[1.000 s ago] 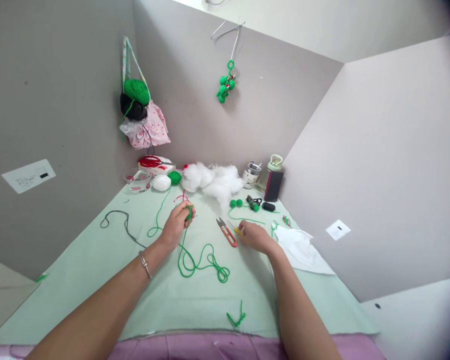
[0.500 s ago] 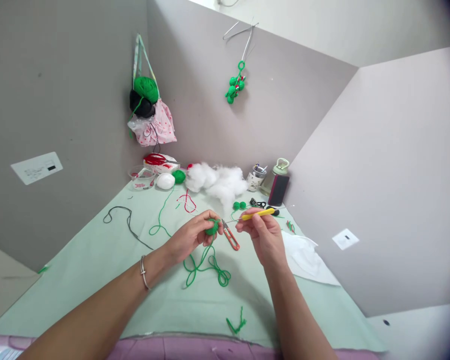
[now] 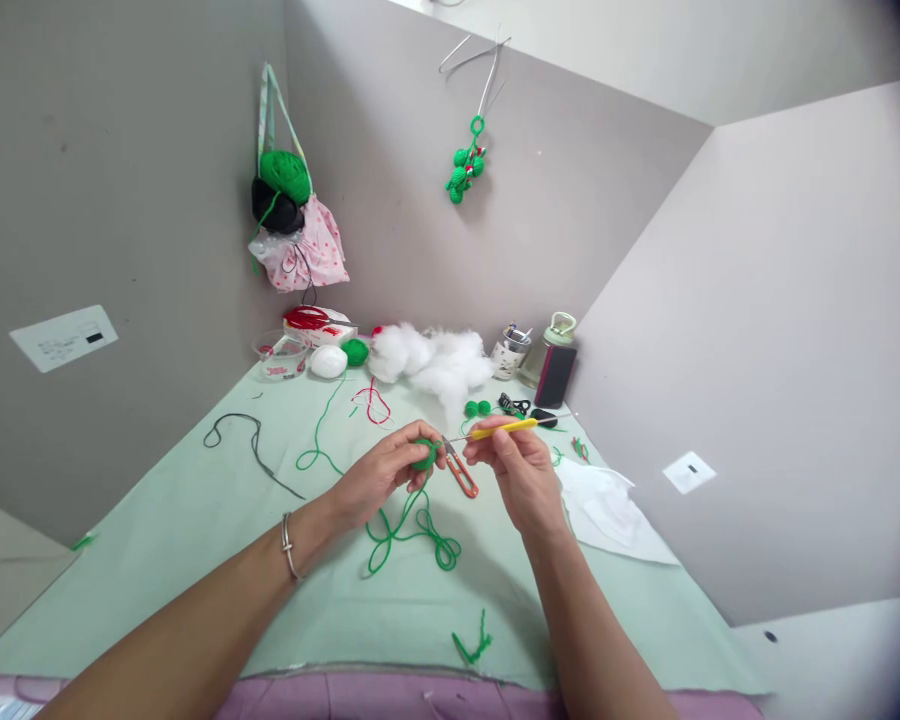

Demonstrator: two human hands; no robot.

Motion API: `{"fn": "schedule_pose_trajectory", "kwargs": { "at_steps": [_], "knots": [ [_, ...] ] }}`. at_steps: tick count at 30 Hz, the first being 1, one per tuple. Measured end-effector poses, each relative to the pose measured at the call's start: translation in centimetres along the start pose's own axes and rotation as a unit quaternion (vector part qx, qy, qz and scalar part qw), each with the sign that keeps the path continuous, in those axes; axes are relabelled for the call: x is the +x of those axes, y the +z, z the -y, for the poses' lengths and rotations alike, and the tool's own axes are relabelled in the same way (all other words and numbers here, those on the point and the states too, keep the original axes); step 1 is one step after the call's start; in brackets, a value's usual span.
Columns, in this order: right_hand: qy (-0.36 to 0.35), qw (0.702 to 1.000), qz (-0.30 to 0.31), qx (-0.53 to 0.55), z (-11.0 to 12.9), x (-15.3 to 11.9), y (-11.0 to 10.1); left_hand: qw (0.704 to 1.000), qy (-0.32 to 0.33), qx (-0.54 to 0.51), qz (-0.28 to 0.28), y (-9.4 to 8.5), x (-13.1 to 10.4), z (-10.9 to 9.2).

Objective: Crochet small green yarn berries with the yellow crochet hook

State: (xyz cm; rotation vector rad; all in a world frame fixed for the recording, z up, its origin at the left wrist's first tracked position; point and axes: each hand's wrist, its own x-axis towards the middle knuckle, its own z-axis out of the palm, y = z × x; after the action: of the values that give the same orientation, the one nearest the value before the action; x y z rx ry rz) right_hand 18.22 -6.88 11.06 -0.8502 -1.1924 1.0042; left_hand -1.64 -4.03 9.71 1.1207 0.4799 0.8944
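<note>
Between the thumb and fingers of my left hand (image 3: 390, 465) is a small green crochet piece (image 3: 423, 455), rounded and partly hidden by the fingers. Green yarn (image 3: 390, 540) runs down from it and lies in loose loops on the table. My right hand (image 3: 521, 470) is closed round the yellow handle of a crochet hook (image 3: 504, 429). The hook's thin metal tip points left, close to the green piece; whether it touches a stitch is too small to tell. Orange thread snips (image 3: 461, 472) lie on the cloth between and beyond my hands.
White stuffing (image 3: 435, 362) lies at the back, beside a green yarn ball (image 3: 355, 352) and a white ball (image 3: 328, 361). A bottle (image 3: 538, 358) with a phone (image 3: 556, 376) against it stands back right. White fabric (image 3: 604, 508) lies right. Green yarn scraps (image 3: 474, 640) lie in front.
My right hand and the crochet hook have shifted slightly left, nearer the green piece. My left hand keeps its hold. The whole view has tilted a little.
</note>
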Motion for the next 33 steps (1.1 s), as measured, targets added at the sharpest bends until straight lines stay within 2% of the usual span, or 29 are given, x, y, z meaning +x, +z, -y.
{"fn": "schedule_pose_trajectory", "kwargs": {
  "at_steps": [8,14,17,20,22,27,30,33],
  "knots": [
    [0.012,1.000,0.011,0.009,-0.5,-0.1,0.3,1.000,0.005,-0.023,0.002,-0.2,0.0,0.4],
    [-0.018,0.999,0.019,-0.036,-0.7,-0.8,1.1,0.998,0.003,-0.060,0.011,0.0,0.3,0.7],
    [-0.083,0.990,0.025,-0.109,-0.5,-1.2,1.6,0.997,0.005,-0.073,0.008,0.0,0.3,0.7],
    [-0.164,0.966,0.029,-0.198,-0.5,-1.2,1.7,0.997,0.012,-0.083,0.002,0.0,0.2,0.7],
    [-0.183,0.954,0.053,-0.230,-0.7,-1.2,1.6,0.996,0.014,-0.089,-0.002,0.0,0.2,0.9],
    [-0.174,0.949,0.105,-0.240,-1.0,-1.2,1.5,0.995,0.009,-0.094,-0.012,0.1,0.3,1.6],
    [-0.156,0.953,0.104,-0.239,-0.9,-1.3,1.7,0.997,-0.011,-0.078,0.003,0.3,0.3,1.8],
    [-0.128,0.969,0.071,-0.200,-0.8,-1.3,1.7,0.997,-0.054,-0.036,0.051,0.3,0.2,1.5]
  ]
}}
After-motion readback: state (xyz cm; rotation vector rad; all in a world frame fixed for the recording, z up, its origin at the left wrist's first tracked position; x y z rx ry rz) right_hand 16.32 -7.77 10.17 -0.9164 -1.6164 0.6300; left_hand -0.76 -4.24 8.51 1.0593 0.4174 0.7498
